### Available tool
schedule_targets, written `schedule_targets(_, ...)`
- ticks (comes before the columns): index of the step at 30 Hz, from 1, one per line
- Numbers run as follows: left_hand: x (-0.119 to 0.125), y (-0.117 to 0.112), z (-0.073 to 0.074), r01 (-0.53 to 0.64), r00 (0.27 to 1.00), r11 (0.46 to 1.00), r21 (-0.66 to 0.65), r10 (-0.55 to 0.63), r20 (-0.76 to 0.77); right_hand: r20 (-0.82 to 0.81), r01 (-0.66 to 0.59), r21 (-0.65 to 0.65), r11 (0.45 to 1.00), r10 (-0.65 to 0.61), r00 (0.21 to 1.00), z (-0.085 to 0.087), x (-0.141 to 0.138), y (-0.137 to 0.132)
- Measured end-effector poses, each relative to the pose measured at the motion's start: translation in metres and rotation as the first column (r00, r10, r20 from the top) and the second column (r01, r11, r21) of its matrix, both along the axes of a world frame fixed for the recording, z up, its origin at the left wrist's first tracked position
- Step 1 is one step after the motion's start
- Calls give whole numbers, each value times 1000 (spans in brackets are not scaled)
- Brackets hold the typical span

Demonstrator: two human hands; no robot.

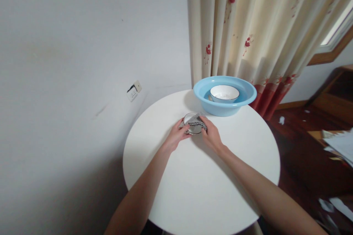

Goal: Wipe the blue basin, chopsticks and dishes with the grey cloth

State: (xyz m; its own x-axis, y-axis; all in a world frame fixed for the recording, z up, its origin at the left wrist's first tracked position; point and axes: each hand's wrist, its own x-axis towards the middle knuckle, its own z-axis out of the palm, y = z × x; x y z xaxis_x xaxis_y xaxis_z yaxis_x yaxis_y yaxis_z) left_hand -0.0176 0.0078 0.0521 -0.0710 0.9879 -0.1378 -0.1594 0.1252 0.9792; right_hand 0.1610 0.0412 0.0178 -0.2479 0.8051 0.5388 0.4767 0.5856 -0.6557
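A small round bowl [189, 118] stands on the white round table [201, 187], near its far side. My left hand [177, 136] grips the bowl's left side with curled fingers. My right hand [211, 134] presses a grey cloth [196, 120] onto the bowl's rim and inside, fingers closed on the cloth. Both arms reach forward from the near edge of the table.
A light blue plastic basin [242, 97] sits at the table's far edge with a white bowl [224, 93] inside it. A cream curtain with red flowers [256, 25] hangs behind. A wall socket [134, 90] is on the left wall. Papers [340, 147] lie at the right over a dark wooden floor.
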Motion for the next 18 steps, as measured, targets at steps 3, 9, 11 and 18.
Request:
schedule_targets(3, 1, 0, -1, 19, 1000, 999, 31, -19, 18, 158, -89, 37, 995, 82, 984, 5, -5, -6)
schedule_targets(9, 2, 1, -4, -75, 997, 996, 41, 77, -26, 440, -161, 13, 987, 139, 887, 16, -9, -13)
schedule_targets(11, 3, 1, -4, -94, 994, 994, 64, 97, -55, 466, -172, 0, 985, 152, 872, 18, -9, -14)
schedule_targets(18, 9, 1, -9, -77, 989, 979, 186, 99, -112, 375, -108, -132, 985, 150, 915, 22, -12, -21)
